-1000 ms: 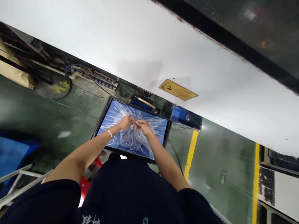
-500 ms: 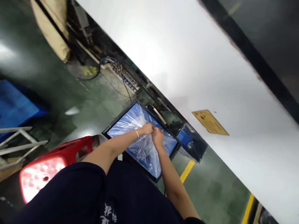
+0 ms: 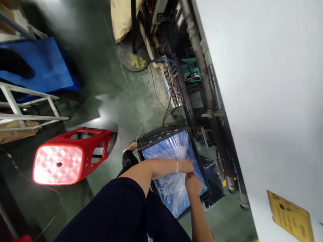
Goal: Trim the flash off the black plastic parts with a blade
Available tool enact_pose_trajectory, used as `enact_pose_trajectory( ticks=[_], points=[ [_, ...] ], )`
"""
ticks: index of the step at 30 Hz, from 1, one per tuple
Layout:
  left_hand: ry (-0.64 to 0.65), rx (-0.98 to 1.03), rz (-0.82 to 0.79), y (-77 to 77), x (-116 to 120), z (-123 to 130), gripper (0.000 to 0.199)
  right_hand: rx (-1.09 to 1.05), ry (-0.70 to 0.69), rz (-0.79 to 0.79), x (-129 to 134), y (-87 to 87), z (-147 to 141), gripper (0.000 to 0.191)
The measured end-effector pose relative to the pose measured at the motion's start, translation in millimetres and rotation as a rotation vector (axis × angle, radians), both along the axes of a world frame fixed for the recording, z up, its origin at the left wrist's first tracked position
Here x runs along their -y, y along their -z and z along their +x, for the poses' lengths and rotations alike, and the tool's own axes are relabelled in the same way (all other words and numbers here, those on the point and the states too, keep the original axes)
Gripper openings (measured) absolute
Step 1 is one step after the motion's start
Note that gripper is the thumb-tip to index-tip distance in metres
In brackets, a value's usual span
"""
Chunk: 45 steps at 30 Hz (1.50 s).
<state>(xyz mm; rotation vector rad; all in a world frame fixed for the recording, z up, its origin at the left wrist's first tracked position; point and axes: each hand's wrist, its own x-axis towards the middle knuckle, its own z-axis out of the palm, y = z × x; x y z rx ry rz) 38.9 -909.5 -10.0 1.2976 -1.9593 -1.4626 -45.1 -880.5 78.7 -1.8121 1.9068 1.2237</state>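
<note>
Below me on the floor stands a black crate [image 3: 158,138] with something blue in it, covered by a clear plastic bag [image 3: 168,192]. Creases in the plastic draw in toward my hands. My left hand [image 3: 185,165], with a thin white band at the wrist, is closed on the gathered plastic above the crate. Right against it, my right hand [image 3: 193,185] is also closed on the plastic. The fingertips of both hands are mostly hidden, so the exact grip on the film does not show.
On the left stands a red plastic stool [image 3: 59,164], with a white metal frame [image 3: 12,102] and a blue platform [image 3: 41,65] beyond it. A large white machine panel [image 3: 270,95] fills the right. Pipes [image 3: 198,51] and a cabled manifold [image 3: 173,86] run alongside.
The view has turned and shifted, so the crate appears lower and farther right, and the stool shows whole. Both hands stay together on the gathered plastic.
</note>
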Motion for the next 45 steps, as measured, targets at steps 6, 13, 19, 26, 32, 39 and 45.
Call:
enact_pose_trajectory(
  ticks=[6,13,19,26,32,39,45],
  points=[
    [0.031,0.079,-0.021,13.2,-8,18,0.009,-0.09,-0.072,0.137,-25,11.2,27,0.057],
    [0.011,0.276,-0.076,18.6,-12,26,0.018,0.106,0.016,0.267,-74,19.9,9,0.054],
    [0.046,0.404,-0.231,8.8,-25,3,0.043,0.375,0.175,0.349,-129,32.6,-28,0.046],
    [0.461,0.703,-0.216,19.2,-67,-3,0.079,0.58,0.558,0.045,-147,32.0,-108,0.043],
    [0.781,1.131,-0.156,5.6,-39,-16,0.127,0.796,0.817,-0.146,-183,44.9,-168,0.044],
    [0.792,1.564,-0.117,-8.0,-41,-47,0.151,1.018,0.88,-0.037,-187,68.3,-164,0.035],
    [0.718,1.712,-0.119,1.0,-42,-58,0.167,1.032,0.937,0.047,-161,73.1,-146,0.035]
  ],
)
